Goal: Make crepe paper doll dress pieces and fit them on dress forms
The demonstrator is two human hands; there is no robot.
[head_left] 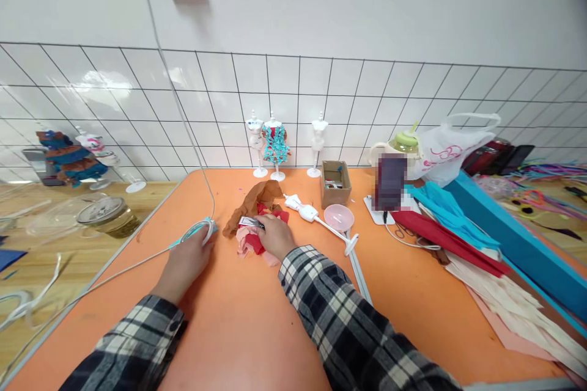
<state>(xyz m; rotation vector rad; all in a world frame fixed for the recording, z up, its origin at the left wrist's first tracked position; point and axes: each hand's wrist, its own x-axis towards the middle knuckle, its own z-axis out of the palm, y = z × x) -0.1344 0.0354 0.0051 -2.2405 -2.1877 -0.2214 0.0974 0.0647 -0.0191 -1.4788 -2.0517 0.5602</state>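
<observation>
My left hand (187,264) rests on the orange table (238,324), its fingers closed over a teal and white tool (202,230) at the end of a white cord. My right hand (275,237) lies on a pile of red and pink fabric scraps (250,243), fingers curled round a small silver object (250,222) that I cannot name. A brown cloth piece (253,203) lies just behind the pile. Both sleeves are black and white plaid.
Three small white mannequin stands (275,146) line the tiled wall. A cardboard box (335,183), a pink dish (339,217), a white glue gun (302,209) and a phone on a stand (389,186) sit beyond. Stacked felt sheets (463,238) fill the right; a jar (107,215) stands left.
</observation>
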